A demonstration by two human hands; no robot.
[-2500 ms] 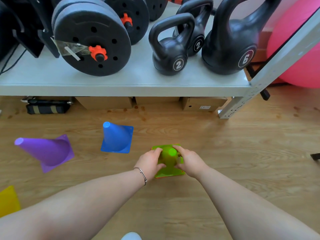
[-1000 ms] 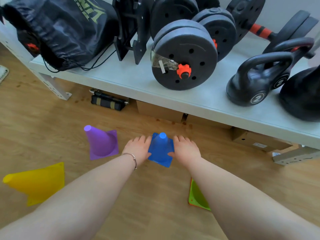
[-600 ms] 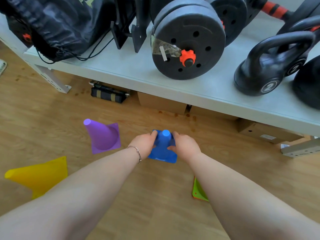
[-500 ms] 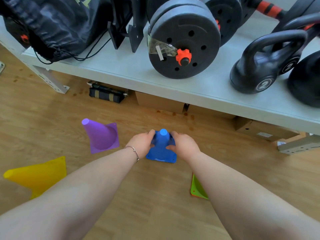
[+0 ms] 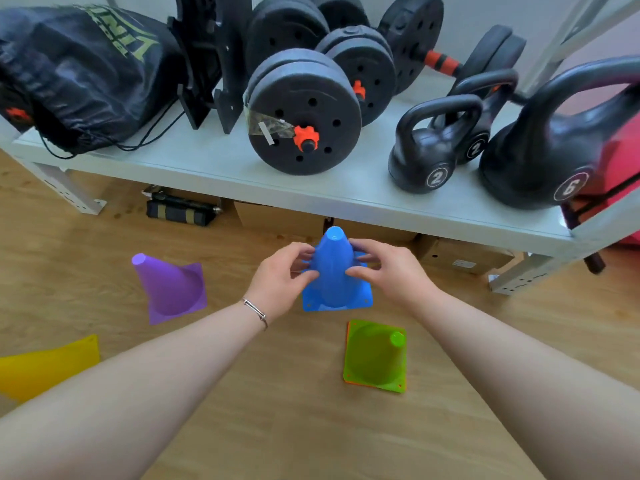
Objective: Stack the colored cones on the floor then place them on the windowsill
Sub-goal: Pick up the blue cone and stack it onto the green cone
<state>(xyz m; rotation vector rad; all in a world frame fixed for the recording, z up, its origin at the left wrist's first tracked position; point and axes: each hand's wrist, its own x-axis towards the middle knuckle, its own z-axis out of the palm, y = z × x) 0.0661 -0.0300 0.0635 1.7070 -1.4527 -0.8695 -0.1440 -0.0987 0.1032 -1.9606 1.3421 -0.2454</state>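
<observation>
A blue cone (image 5: 333,271) is held upright a little above the wooden floor, gripped on both sides by my left hand (image 5: 280,280) and my right hand (image 5: 389,271). Just below and to the right, a green cone (image 5: 375,356) stands on the floor with an orange edge showing under its base. A purple cone (image 5: 169,287) stands on the floor to the left. At the far left edge lies a yellow cone (image 5: 45,368), partly cut off by the frame and by my left forearm.
A low grey shelf (image 5: 221,168) runs across the back, carrying weight plates (image 5: 304,112), kettlebells (image 5: 429,147) and a black bag (image 5: 76,74). Cardboard boxes (image 5: 460,258) and a black bundle (image 5: 180,211) sit beneath it. A shelf leg (image 5: 516,282) stands at right.
My hands left the green cone and moved to the blue cone, closed on it and lifted it off the floor. The view shifted, bringing the green cone into sight.
</observation>
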